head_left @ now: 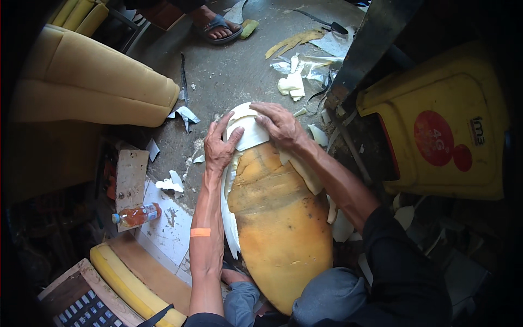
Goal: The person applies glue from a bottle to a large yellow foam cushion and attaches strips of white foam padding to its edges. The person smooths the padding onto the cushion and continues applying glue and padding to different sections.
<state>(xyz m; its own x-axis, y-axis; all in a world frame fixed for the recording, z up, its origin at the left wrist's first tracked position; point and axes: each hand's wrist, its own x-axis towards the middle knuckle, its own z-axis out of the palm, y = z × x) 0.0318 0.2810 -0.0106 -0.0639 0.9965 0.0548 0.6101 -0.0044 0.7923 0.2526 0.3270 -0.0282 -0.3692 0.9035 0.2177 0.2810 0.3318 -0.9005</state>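
A long, yellow-orange foam seat pad point(283, 223), worn and stained, stretches away from my lap. Over its far end lies a white foam piece point(253, 135) with a rounded top. My left hand point(219, 148) grips the left side of this piece, thumb on its face and fingers round its edge. From the right, my right hand point(279, 125) bends over the top of the same piece, its fingertips on the upper rim. White foam strips line the pad's left side, and a pale flap point(304, 171) hangs on its right under my forearm.
A large tan foam block point(92, 76) stands at the left. An orange drink bottle point(136, 215) lies below it. A yellow plastic panel point(441, 131) and a metal post point(370, 49) stand on the right. Foam scraps point(291, 84) litter the floor; another person's sandalled foot point(220, 28) is beyond.
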